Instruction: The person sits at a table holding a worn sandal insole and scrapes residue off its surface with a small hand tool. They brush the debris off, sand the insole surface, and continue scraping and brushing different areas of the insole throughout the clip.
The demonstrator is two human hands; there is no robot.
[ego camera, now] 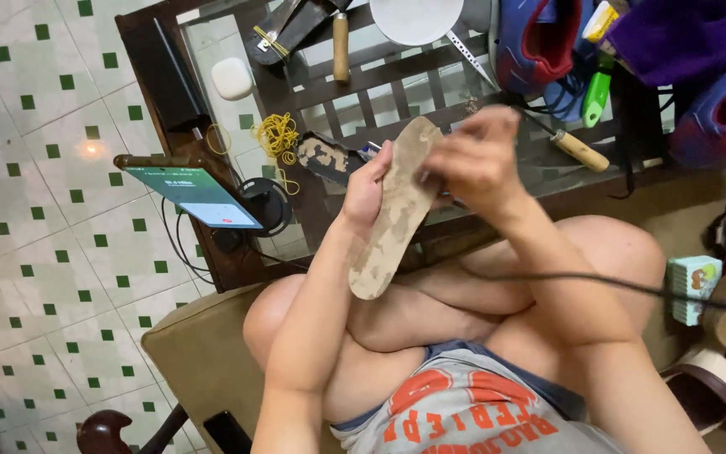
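Above crossed legs, insole (pixel 392 214) gripped between hands, left (pixel 365 189), right (pixel 474 160)

bright even indoor light, glare spot on floor tiles (pixel 90 150), right hand (pixel 476 160) motion-blurred

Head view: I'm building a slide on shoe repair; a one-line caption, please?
Left hand holds a worn insole upright while the right hand works its top edge.

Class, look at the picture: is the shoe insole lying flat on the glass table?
No: the left hand holds the insole up above the lap, clear of the table.
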